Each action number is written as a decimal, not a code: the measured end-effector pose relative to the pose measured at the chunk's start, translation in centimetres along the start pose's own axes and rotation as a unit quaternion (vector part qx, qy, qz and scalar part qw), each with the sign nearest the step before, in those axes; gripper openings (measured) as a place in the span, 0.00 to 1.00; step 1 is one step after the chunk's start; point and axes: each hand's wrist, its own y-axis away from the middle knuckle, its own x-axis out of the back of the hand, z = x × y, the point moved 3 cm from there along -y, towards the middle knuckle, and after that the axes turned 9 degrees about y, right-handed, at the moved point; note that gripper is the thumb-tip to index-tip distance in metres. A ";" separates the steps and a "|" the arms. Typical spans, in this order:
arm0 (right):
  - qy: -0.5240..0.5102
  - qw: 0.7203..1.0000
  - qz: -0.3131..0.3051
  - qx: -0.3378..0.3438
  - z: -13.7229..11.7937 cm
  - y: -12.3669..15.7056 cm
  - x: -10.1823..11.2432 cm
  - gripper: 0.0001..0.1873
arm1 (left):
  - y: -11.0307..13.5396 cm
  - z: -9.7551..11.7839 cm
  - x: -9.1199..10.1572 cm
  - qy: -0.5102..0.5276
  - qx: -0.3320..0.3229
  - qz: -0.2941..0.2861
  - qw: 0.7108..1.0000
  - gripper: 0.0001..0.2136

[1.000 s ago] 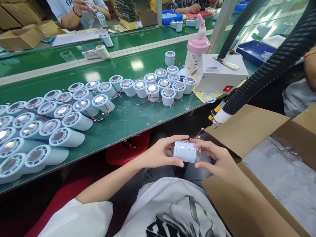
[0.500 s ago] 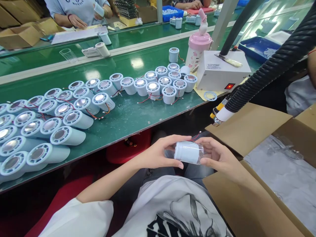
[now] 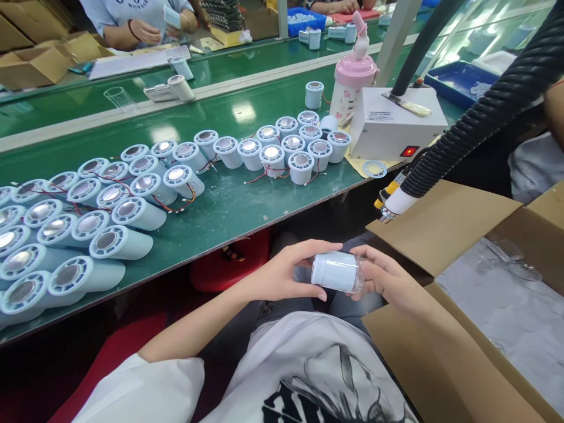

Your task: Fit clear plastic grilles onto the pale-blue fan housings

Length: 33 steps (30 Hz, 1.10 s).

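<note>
Above my lap, a light-blue cylindrical housing (image 3: 333, 271) lies on its side between my hands, with a clear plastic cover (image 3: 359, 276) around its right end. My left hand (image 3: 288, 271) grips the left end, thumb below and fingers above. At the other end, my right hand (image 3: 385, 275) has its fingers around the clear cover; some of its fingertips are hidden behind it. Many similar blue housings (image 3: 121, 241) with silvery round tops and thin red wires stand in rows on the green bench (image 3: 229, 217).
To the right, an open cardboard box (image 3: 409, 226) holds white lining and clear plastic pieces. A black ribbed hose (image 3: 467, 129) hangs over it. A white box with a lit red switch (image 3: 396, 126) and a pink-lidded bottle (image 3: 355, 76) stand on the bench. Another person (image 3: 141, 26) works across.
My right thumb and fingers have shifted around the clear end of the housing. The thin red wire behind it no longer shows. Across the bench, the other person's hands have moved slightly.
</note>
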 end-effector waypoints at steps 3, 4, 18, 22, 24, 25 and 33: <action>-0.006 1.000 -0.001 -0.022 0.1 -0.1 -0.3 0.27 | 0.0 0.0 0.0 -0.005 -0.008 -0.002 1.000 0.34; -0.008 1.000 -0.003 -0.028 0.2 -0.1 -0.5 0.28 | 0.0 0.0 0.0 -0.006 -0.010 -0.003 1.000 0.34; -0.097 0.977 -0.072 -0.178 0.9 -0.4 -1.9 0.34 | 0.1 -0.7 0.1 0.014 -0.063 -0.015 0.998 0.36; -0.106 0.967 -0.108 -0.206 1.0 -0.2 -2.1 0.37 | 0.2 -0.4 -0.2 -0.006 -0.047 -0.009 0.999 0.31; -0.088 0.969 -0.126 -0.195 1.5 -0.2 -2.0 0.39 | 0.3 -0.2 -0.3 -0.003 -0.017 0.005 1.000 0.29; -0.072 0.974 -0.132 -0.171 1.7 -0.2 -1.9 0.40 | 0.4 -0.2 -0.4 0.003 -0.001 0.014 1.000 0.29; 0.350 0.872 0.057 0.338 0.4 1.2 0.0 0.31 | 0.7 -0.3 -0.6 0.109 0.107 0.022 0.988 0.29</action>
